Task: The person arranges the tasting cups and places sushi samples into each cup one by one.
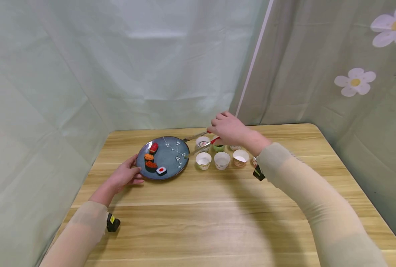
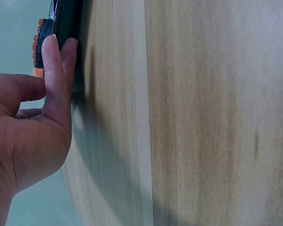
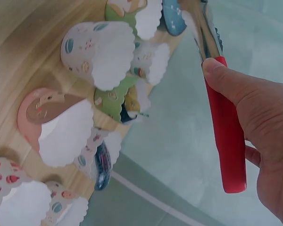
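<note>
My left hand grips the left rim of a round blue-grey plate with a white blossom pattern. On the plate's left half lie several toy sushi pieces: a red-topped one, an orange-topped one, a roe-topped one and a small white roll. My right hand holds red-handled metal tongs above the paper cups. The tongs' arms are spread, their tips by the plate's right edge with nothing seen between them. Part of the left fingers' grip is hidden.
Patterned paper cups stand in two rows right of the plate; a front white one looks empty. A green cup and one behind hold dark items. The wooden table meets a pale curtain at the back.
</note>
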Tool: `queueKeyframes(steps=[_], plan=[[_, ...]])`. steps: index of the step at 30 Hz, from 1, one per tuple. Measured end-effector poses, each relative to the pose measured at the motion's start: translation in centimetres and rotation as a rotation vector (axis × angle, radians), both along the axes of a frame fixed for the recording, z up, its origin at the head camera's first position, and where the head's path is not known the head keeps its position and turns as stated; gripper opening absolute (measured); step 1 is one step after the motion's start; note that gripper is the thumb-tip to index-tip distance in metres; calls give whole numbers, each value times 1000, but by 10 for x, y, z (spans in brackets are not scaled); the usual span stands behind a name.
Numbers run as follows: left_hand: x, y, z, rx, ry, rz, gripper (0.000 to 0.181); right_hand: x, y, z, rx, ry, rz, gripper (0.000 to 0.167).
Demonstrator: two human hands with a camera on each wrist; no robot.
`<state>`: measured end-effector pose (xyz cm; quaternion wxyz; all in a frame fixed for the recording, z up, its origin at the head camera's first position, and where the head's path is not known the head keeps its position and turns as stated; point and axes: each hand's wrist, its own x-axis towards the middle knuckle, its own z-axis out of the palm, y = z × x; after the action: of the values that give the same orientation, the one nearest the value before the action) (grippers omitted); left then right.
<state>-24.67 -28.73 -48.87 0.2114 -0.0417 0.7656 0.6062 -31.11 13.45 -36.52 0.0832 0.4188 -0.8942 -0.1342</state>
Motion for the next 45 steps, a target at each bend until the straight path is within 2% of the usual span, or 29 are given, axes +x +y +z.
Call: queueKeyframes(steps=[8,17,31,45], plan=[[0,2,0,11,-2,1,70,6,-14,-6,39,-18,19,49],[-1,1,-2,6,-4,-2,70,13,-30,-12,-8,-18,95,46],[2,2,0,-1,-7,3,69,10,-68,-31,88,-34,51,46],[2,4,3,5,-11,7,70,10,-84,-31,52,-112,52,38]])
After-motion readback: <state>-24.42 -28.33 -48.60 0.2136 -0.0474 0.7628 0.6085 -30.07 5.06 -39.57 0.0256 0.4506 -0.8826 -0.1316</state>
